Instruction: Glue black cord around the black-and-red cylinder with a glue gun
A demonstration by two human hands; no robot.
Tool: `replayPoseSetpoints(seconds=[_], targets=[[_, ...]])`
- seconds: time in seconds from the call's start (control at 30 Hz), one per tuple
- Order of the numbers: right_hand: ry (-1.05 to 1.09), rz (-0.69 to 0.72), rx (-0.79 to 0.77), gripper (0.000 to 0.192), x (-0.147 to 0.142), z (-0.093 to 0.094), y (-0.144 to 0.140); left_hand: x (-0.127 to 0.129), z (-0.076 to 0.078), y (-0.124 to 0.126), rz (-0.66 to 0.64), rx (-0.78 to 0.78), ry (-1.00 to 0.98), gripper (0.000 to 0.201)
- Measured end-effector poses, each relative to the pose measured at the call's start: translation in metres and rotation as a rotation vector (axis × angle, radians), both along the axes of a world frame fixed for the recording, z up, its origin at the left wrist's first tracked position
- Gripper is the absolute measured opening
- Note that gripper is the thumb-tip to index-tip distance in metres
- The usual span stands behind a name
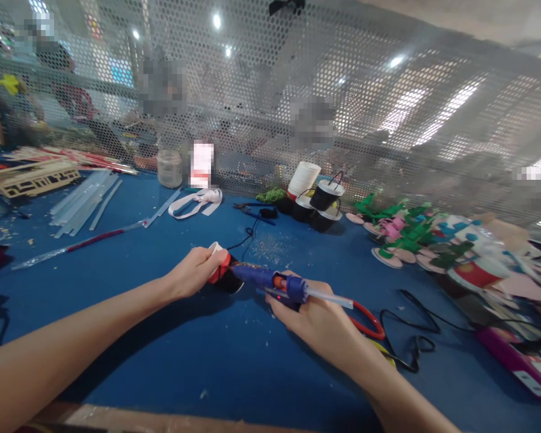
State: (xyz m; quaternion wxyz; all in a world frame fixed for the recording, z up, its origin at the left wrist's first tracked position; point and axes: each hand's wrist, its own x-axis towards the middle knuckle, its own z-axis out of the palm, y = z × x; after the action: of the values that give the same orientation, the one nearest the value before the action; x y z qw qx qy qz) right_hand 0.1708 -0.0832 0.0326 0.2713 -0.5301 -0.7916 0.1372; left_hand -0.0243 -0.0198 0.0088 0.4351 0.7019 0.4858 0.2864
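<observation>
My left hand (192, 272) is closed around a small paper cup (229, 281) tipped on its side. The cup looks red and white with a black part, and a thin black cord (244, 239) trails away behind it. In my right hand (322, 322) is a blue glue gun (256, 275), gripped by its handle. Its nozzle points left and meets the cup's side or sits just short of it; I cannot tell which. A clear glue stick (331, 296) pokes out of the gun's rear end.
Behind lie pliers (256, 211), a white ribbon (193, 204), stacked white cups (304, 179) and black cups with string handles (327, 195). Several glue sticks (83, 201) are at left. Green and pink figures (401, 231), a black cable (415, 328) and a purple power strip (514, 361) occupy the right.
</observation>
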Motion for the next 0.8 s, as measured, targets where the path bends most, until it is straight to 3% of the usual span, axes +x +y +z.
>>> replayPoseSetpoints(seconds=[0.43,0.8], targets=[[0.115,-0.026,-0.038,0.012,-0.0018,0.0056,0.0035,-0.0007,-0.0002,-0.0004,-0.033,0.037,0.006,0.042],[0.086,-0.016,-0.060,0.019,-0.0006,0.0035,0.0020,-0.0012,0.0004,-0.0018,-0.051,0.062,0.020,0.043]])
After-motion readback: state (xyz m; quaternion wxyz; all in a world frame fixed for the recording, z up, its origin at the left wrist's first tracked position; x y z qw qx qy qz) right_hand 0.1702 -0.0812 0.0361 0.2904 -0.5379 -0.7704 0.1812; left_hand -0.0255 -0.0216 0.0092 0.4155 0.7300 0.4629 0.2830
